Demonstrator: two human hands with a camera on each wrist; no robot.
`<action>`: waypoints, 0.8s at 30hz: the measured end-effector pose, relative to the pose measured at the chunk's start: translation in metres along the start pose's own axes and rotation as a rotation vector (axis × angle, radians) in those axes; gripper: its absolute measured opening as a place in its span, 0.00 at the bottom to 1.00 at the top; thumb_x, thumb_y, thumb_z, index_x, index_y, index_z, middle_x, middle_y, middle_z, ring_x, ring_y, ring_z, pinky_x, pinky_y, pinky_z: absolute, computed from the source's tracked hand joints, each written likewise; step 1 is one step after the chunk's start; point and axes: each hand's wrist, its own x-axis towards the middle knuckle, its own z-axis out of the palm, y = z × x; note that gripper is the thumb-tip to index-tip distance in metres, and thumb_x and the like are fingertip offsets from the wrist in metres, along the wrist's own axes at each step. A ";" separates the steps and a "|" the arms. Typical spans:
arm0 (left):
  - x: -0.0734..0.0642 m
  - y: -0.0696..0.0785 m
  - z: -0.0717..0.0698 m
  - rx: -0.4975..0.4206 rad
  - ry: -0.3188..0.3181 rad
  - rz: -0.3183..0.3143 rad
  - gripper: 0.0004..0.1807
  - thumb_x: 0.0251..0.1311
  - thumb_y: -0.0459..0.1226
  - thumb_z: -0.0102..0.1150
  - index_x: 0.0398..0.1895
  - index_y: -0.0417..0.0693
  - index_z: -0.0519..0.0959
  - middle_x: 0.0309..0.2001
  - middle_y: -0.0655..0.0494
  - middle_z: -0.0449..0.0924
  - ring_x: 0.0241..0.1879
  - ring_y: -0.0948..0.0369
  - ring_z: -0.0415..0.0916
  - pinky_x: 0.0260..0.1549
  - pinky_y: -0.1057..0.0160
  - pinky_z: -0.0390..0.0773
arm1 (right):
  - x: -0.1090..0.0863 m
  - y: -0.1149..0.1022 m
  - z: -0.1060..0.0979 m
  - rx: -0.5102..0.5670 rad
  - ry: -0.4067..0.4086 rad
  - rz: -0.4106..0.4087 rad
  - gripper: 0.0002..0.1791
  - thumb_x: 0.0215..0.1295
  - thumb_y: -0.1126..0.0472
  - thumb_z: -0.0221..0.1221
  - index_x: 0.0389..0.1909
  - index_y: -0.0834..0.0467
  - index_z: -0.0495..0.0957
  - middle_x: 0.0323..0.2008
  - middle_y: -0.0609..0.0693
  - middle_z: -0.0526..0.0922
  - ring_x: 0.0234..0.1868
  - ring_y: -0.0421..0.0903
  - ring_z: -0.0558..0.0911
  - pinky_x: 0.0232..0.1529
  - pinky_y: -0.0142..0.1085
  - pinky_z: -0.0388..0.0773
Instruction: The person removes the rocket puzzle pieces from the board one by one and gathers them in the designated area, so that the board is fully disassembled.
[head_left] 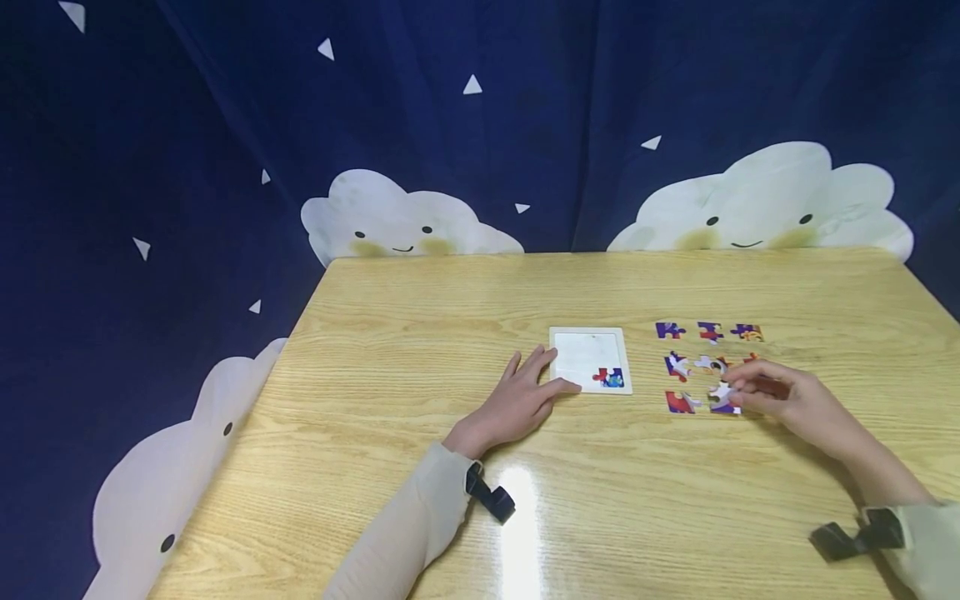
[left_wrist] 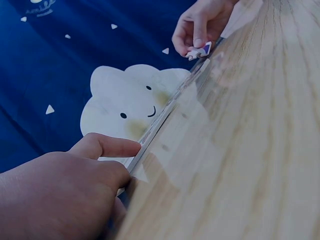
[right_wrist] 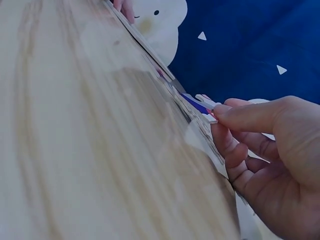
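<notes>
A white square puzzle tray (head_left: pixel 590 331) lies flat on the table, with joined jigsaw pieces (head_left: pixel 609 377) in its lower right corner. My left hand (head_left: pixel 519 400) spreads its fingers at the tray's left side, the index finger and thumb touching the rim. Between thumb and fingers, my right hand (head_left: pixel 798 408) pinches a white and purple jigsaw piece (left_wrist: pixel 200 51), held over the loose pieces to the right of the tray. In the right wrist view, that piece (right_wrist: pixel 196 104) shows nearly edge-on at the fingertips.
Several loose jigsaw pieces lie in rough rows right of the tray, among them a red one (head_left: pixel 679 402) and a purple one (head_left: pixel 670 331). The wooden table (head_left: pixel 420 317) meets a dark blue curtain (head_left: pixel 540 150) with cloud prints behind. Black straps (head_left: pixel 491 496) circle both wrists.
</notes>
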 end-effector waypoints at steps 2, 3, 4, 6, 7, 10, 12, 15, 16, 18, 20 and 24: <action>0.000 0.000 0.000 -0.002 0.000 0.001 0.20 0.76 0.40 0.38 0.64 0.71 0.71 0.78 0.47 0.50 0.79 0.48 0.43 0.76 0.43 0.43 | -0.001 0.001 -0.002 -0.005 0.004 0.008 0.15 0.65 0.60 0.63 0.51 0.59 0.79 0.35 0.37 0.80 0.35 0.31 0.79 0.34 0.24 0.75; 0.000 0.000 0.000 -0.001 0.003 0.002 0.20 0.76 0.40 0.38 0.64 0.71 0.71 0.78 0.47 0.50 0.79 0.48 0.44 0.76 0.43 0.43 | -0.001 0.002 -0.002 -0.007 0.006 0.008 0.15 0.65 0.60 0.63 0.51 0.59 0.79 0.35 0.37 0.80 0.35 0.31 0.79 0.33 0.24 0.75; 0.000 0.000 0.000 0.000 0.004 0.003 0.20 0.76 0.40 0.38 0.64 0.71 0.71 0.78 0.47 0.50 0.79 0.48 0.44 0.76 0.43 0.43 | -0.001 0.002 -0.002 -0.008 0.008 0.005 0.15 0.65 0.61 0.63 0.51 0.59 0.79 0.35 0.38 0.80 0.34 0.32 0.78 0.32 0.25 0.75; -0.001 0.000 0.000 0.002 0.004 0.003 0.20 0.76 0.40 0.38 0.64 0.71 0.71 0.78 0.47 0.50 0.79 0.48 0.44 0.76 0.43 0.44 | 0.000 0.003 -0.002 -0.011 0.010 -0.005 0.14 0.65 0.61 0.63 0.50 0.59 0.79 0.34 0.38 0.80 0.33 0.32 0.78 0.30 0.26 0.74; -0.001 0.000 0.000 0.004 0.004 0.003 0.20 0.77 0.40 0.38 0.64 0.71 0.71 0.78 0.47 0.50 0.79 0.48 0.44 0.76 0.43 0.44 | 0.000 0.003 -0.002 -0.011 0.011 -0.009 0.14 0.65 0.62 0.63 0.50 0.59 0.79 0.34 0.38 0.80 0.33 0.33 0.78 0.30 0.27 0.74; 0.000 0.000 0.000 0.002 0.000 0.000 0.20 0.77 0.41 0.38 0.64 0.71 0.71 0.78 0.47 0.50 0.79 0.49 0.43 0.76 0.43 0.43 | 0.000 0.002 -0.002 -0.017 0.012 -0.016 0.14 0.65 0.62 0.63 0.50 0.59 0.80 0.33 0.39 0.80 0.32 0.33 0.77 0.28 0.28 0.73; 0.000 0.000 0.000 0.001 0.000 0.000 0.20 0.77 0.41 0.37 0.64 0.71 0.71 0.78 0.47 0.50 0.79 0.49 0.43 0.76 0.43 0.43 | 0.000 0.002 -0.001 -0.024 0.014 -0.021 0.13 0.65 0.62 0.63 0.49 0.58 0.80 0.33 0.39 0.80 0.32 0.33 0.77 0.28 0.27 0.73; 0.000 0.000 0.000 0.000 0.001 0.000 0.20 0.77 0.41 0.37 0.63 0.71 0.71 0.78 0.47 0.50 0.79 0.48 0.44 0.76 0.42 0.44 | 0.000 0.003 0.000 -0.045 0.021 -0.036 0.12 0.65 0.62 0.63 0.48 0.58 0.80 0.32 0.40 0.80 0.32 0.33 0.76 0.28 0.27 0.72; 0.000 0.000 0.000 0.000 0.001 0.001 0.20 0.77 0.41 0.37 0.63 0.71 0.71 0.78 0.47 0.50 0.79 0.48 0.44 0.76 0.42 0.44 | 0.000 0.003 0.001 -0.053 0.025 -0.041 0.12 0.65 0.62 0.63 0.48 0.57 0.80 0.32 0.41 0.79 0.31 0.34 0.75 0.28 0.28 0.71; 0.000 0.000 0.000 0.001 0.002 0.001 0.20 0.77 0.41 0.37 0.63 0.71 0.71 0.78 0.47 0.50 0.79 0.48 0.44 0.76 0.42 0.44 | 0.000 0.004 0.002 -0.066 0.028 -0.046 0.11 0.65 0.61 0.63 0.47 0.57 0.80 0.30 0.42 0.77 0.29 0.35 0.73 0.26 0.30 0.68; 0.000 0.000 0.000 0.003 0.002 0.001 0.20 0.77 0.41 0.37 0.63 0.71 0.71 0.78 0.47 0.50 0.79 0.48 0.44 0.76 0.42 0.44 | 0.000 0.004 0.002 -0.080 0.030 -0.045 0.11 0.65 0.61 0.63 0.47 0.56 0.81 0.28 0.43 0.74 0.28 0.37 0.69 0.25 0.32 0.64; 0.000 0.000 0.000 0.009 0.004 0.002 0.19 0.77 0.41 0.37 0.63 0.71 0.71 0.78 0.47 0.50 0.79 0.49 0.44 0.76 0.42 0.44 | 0.001 0.004 0.001 -0.101 0.029 -0.052 0.10 0.65 0.61 0.63 0.47 0.56 0.81 0.28 0.43 0.70 0.29 0.37 0.66 0.24 0.32 0.62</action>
